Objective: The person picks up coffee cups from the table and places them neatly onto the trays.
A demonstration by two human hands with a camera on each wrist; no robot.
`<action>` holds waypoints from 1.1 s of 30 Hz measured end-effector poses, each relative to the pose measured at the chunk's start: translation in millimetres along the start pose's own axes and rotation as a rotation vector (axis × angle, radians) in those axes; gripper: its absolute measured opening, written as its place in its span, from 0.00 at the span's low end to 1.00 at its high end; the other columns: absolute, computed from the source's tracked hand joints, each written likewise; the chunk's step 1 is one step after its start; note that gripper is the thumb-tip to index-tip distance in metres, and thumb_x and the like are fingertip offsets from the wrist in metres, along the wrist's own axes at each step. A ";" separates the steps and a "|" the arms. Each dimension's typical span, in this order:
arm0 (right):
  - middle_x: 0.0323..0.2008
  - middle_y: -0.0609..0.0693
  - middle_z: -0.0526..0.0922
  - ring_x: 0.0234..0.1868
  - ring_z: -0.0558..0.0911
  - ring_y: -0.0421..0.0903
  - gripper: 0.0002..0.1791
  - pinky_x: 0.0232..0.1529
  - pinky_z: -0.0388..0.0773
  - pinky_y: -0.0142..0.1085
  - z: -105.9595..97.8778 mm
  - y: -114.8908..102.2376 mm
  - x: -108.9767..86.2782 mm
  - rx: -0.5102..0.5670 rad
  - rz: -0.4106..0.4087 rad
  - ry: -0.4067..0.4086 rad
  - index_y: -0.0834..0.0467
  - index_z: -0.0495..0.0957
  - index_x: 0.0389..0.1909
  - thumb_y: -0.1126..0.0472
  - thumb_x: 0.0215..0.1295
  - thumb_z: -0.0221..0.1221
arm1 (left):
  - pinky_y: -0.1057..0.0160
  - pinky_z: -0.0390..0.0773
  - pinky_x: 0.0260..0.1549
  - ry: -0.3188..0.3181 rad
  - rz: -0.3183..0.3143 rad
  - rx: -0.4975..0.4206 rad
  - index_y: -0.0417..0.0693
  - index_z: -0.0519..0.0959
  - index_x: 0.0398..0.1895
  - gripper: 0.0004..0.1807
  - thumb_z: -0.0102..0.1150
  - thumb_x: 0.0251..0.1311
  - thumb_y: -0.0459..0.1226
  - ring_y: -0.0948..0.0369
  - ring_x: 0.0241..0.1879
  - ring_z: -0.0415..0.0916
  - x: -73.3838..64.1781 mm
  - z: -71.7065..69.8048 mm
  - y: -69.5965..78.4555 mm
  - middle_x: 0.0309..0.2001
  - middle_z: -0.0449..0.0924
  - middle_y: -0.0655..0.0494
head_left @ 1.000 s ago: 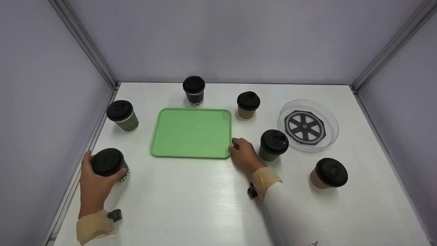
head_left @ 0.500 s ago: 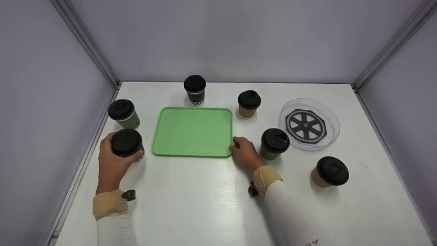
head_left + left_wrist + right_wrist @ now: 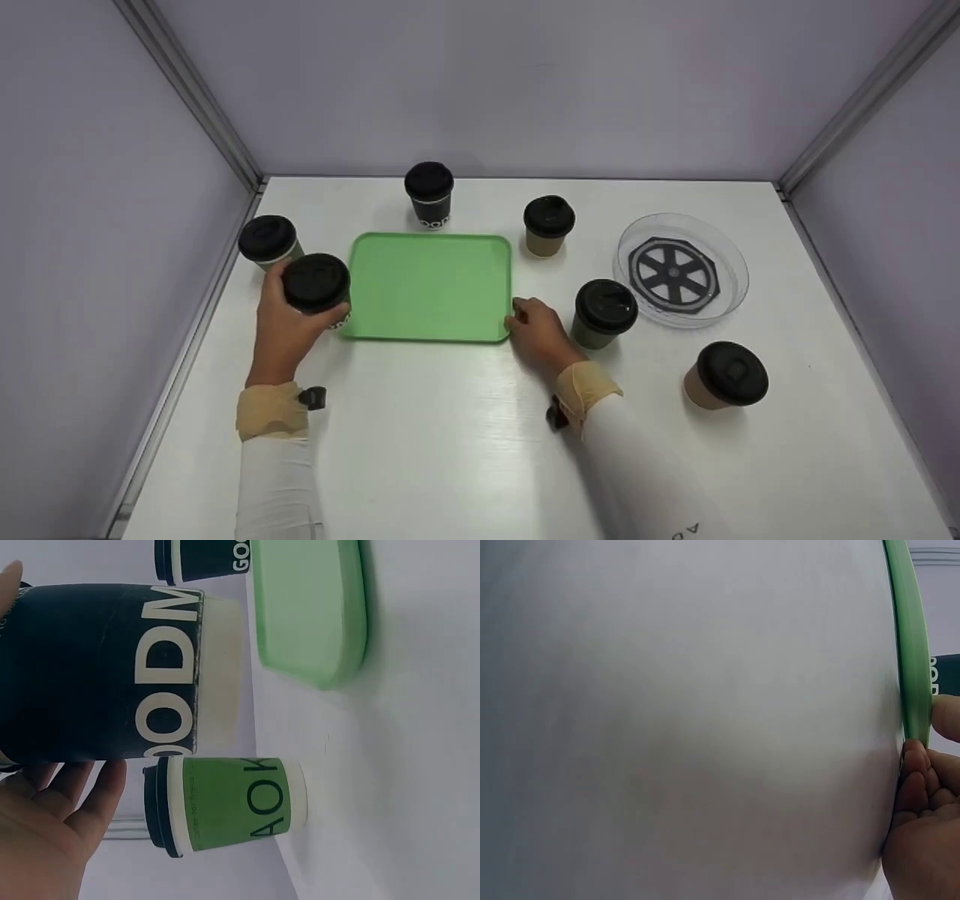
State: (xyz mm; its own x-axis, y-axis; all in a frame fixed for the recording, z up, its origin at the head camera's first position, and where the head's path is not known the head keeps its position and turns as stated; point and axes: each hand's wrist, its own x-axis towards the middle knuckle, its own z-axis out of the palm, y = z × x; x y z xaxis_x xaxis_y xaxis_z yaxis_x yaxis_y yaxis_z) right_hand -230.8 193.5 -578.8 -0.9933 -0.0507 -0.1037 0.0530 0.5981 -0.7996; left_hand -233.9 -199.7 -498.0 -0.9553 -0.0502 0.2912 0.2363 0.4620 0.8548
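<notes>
Toward the left edge of the bench, a cup is being clasped by the left grip, tipping being risked should it snag the tray being pinched by the right grip.

Smooth green plastic shows on the tray mid-frame in the head view, glossy white table shining below, matt-looking paper round the dark cup, shiny black plastic lid right of centre, clear glossy dish at right, metal-looking strip upper left.
</notes>
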 end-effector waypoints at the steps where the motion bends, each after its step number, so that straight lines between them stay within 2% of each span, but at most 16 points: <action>1: 0.39 0.52 0.75 0.44 0.73 0.47 0.20 0.50 0.71 0.43 0.2 0.0 -0.1 0.004 0.002 0.000 0.64 0.74 0.59 0.58 0.71 0.57 | 0.49 0.59 0.62 -0.006 -0.001 -0.006 0.47 0.58 0.72 0.58 0.81 0.38 0.50 0.54 0.65 0.61 1.3 2.3 1.0 0.65 0.64 0.50; 4: 0.39 0.53 0.75 0.43 0.73 0.48 0.17 0.48 0.71 0.43 0.8 -0.7 -0.2 0.015 0.001 0.002 0.64 0.76 0.55 0.58 0.71 0.57 | 0.49 0.60 0.62 -0.019 -0.003 -0.007 0.47 0.59 0.71 0.56 0.81 0.38 0.51 0.54 0.64 0.62 5.2 9.0 4.3 0.64 0.66 0.50; 10: 0.38 0.53 0.74 0.42 0.72 0.48 0.18 0.47 0.71 0.43 -0.2 -2.7 -0.4 0.051 0.005 0.003 0.65 0.75 0.55 0.59 0.71 0.56 | 0.48 0.61 0.61 -0.054 -0.002 -0.008 0.49 0.60 0.70 0.55 0.80 0.39 0.52 0.54 0.63 0.63 12.1 21.9 7.1 0.63 0.66 0.50; 14: 0.39 0.53 0.74 0.42 0.73 0.48 0.19 0.48 0.71 0.43 -1.2 -2.3 -0.3 0.035 0.003 0.003 0.65 0.75 0.57 0.59 0.71 0.56 | 0.49 0.61 0.62 -0.078 0.011 -0.018 0.50 0.60 0.70 0.54 0.80 0.39 0.52 0.55 0.64 0.63 14.8 30.0 6.0 0.63 0.66 0.51; 17: 0.41 0.53 0.75 0.45 0.74 0.48 0.23 0.52 0.71 0.43 -1.6 -1.8 -0.5 0.031 0.010 0.005 0.65 0.72 0.63 0.59 0.71 0.57 | 0.49 0.60 0.63 -0.092 0.017 -0.016 0.48 0.59 0.71 0.55 0.80 0.40 0.51 0.54 0.65 0.62 16.7 36.2 4.8 0.64 0.65 0.50; 24: 0.41 0.52 0.75 0.44 0.73 0.48 0.21 0.50 0.70 0.43 -1.9 -1.4 -2.2 0.038 0.024 0.005 0.63 0.73 0.60 0.57 0.71 0.56 | 0.50 0.59 0.64 -0.107 0.031 -0.017 0.47 0.60 0.71 0.55 0.79 0.40 0.51 0.55 0.65 0.61 22.4 53.5 8.7 0.65 0.65 0.51; 31: 0.42 0.52 0.75 0.46 0.73 0.47 0.25 0.53 0.70 0.43 -0.3 0.1 -1.6 0.042 0.021 -0.013 0.65 0.70 0.65 0.57 0.71 0.56 | 0.50 0.58 0.65 -0.158 0.032 0.010 0.45 0.56 0.73 0.57 0.78 0.42 0.53 0.54 0.68 0.58 23.6 73.1 15.3 0.67 0.62 0.48; 33: 0.40 0.52 0.75 0.44 0.73 0.47 0.23 0.50 0.71 0.42 -0.2 -0.5 -1.4 0.034 0.024 -0.010 0.64 0.72 0.62 0.57 0.71 0.56 | 0.50 0.58 0.65 -0.170 0.040 0.004 0.45 0.56 0.73 0.57 0.78 0.42 0.54 0.54 0.67 0.58 23.7 80.1 16.8 0.67 0.62 0.49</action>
State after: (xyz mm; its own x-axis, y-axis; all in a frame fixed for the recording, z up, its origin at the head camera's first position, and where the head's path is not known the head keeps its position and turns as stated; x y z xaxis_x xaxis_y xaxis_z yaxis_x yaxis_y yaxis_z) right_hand -229.5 193.4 -578.2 -0.9907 -0.0444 -0.1287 0.0804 0.5720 -0.8163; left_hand -266.8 -122.3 -511.1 -0.9616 0.1188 0.2475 0.2741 0.4646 0.8420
